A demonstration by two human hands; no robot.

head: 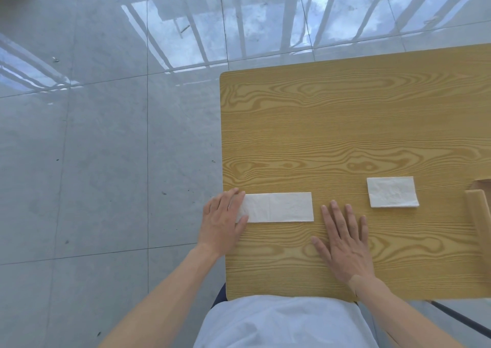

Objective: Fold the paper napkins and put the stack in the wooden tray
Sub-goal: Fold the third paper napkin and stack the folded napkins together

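Observation:
A white paper napkin (279,207), folded into a long strip, lies near the table's front left. My left hand (221,221) rests at the strip's left end, thumb and fingers touching the paper on either side of that end. My right hand (344,238) lies flat on the bare wood just right of the strip, fingers spread, holding nothing. A smaller folded napkin stack (392,192) sits farther right. The wooden tray (478,214) shows only as a corner at the right edge of the view.
The wooden table (345,124) has its left edge just beside my left hand and its front edge against my body. Beyond lies a glossy grey tiled floor (106,135).

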